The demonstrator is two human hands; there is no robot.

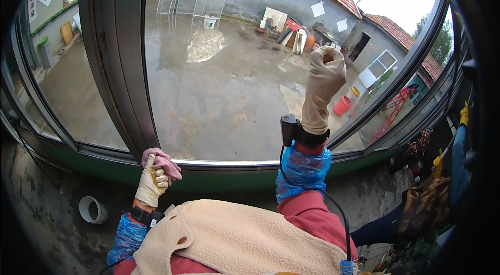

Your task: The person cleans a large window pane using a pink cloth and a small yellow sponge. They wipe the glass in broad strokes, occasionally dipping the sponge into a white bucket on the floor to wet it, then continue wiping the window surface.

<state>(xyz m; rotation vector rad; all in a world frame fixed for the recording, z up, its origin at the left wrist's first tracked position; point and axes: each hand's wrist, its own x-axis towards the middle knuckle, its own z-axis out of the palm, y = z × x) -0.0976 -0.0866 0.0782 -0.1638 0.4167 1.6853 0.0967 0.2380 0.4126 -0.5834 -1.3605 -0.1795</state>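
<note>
My left hand (pixel 151 185), in a pale rubber glove, grips a bunched pink cloth (pixel 161 163) at the bottom of the window's dark metal upright (pixel 113 56). Raised higher and farther out, my right hand (pixel 326 74) is in a similar glove, its fingers curled into a fist in front of the large window opening. No object shows in that fist. Whether it touches glass cannot be told. Blue plastic sleeve covers (pixel 304 167) wrap both forearms, and each wrist carries a black strap, the right one with a small black device (pixel 289 128).
A white bucket (pixel 93 210) stands on the floor at left. At right is another person (pixel 429 208) in yellow gloves, near a long pole. A black cable (pixel 332 201) runs along my right arm. Beyond the window frame lies a wet concrete yard (pixel 218 107) with a red bucket (pixel 343 106).
</note>
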